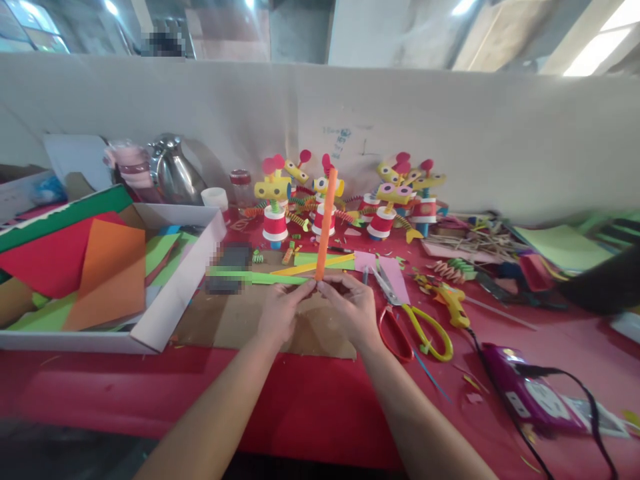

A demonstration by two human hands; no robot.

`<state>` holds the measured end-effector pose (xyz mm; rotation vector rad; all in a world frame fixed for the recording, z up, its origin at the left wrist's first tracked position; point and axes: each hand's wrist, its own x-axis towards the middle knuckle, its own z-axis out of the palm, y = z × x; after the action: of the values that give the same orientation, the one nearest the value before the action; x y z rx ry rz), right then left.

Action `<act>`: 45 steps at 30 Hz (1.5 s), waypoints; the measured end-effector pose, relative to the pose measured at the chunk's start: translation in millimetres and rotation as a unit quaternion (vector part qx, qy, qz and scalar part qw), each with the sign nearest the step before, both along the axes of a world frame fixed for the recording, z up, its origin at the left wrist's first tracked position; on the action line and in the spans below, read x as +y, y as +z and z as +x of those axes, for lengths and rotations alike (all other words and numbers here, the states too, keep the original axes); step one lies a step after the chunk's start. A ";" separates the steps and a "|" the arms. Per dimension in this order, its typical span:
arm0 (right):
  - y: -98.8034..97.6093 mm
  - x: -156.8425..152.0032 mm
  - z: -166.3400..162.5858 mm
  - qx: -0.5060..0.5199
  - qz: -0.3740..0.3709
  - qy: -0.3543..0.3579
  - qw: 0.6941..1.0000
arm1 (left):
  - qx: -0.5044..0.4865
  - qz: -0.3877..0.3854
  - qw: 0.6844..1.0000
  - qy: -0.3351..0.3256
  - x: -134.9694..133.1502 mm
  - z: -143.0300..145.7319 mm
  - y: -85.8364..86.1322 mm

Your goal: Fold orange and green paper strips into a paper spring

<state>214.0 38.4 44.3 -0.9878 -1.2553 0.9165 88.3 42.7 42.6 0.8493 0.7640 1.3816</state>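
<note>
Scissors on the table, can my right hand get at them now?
Probably yes: the scissors lie beside your right hand, nothing standing between, though its fingers are busy at the orange strip.

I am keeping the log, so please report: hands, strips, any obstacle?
Left hand and right hand pinching close together. Orange strip upright, green strip stretching left. Closest obstacle: scissors beside right hand.

Left hand [286, 312] and right hand [354, 308] pinch close together — bare forearms [220, 400] angling inward.

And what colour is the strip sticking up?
The upright strip is orange, clearest in the head view.
</note>
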 end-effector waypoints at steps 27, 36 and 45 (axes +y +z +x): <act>1.3 2.4 -0.7 0.094 -0.082 0.023 0.992 | -0.026 -0.055 0.998 0.001 5.5 -2.6 -7.6; -8.8 4.4 -4.5 0.035 -0.051 -0.007 0.998 | -0.046 -0.076 0.996 -0.007 5.1 -1.8 -10.6; -10.3 0.2 -3.4 -0.049 0.009 -0.026 0.998 | -0.004 -0.074 0.997 0.022 4.2 -0.8 -6.7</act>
<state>210.6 38.6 34.0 -1.0578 -1.3119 0.8238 87.4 46.9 35.9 0.7144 0.8716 1.3489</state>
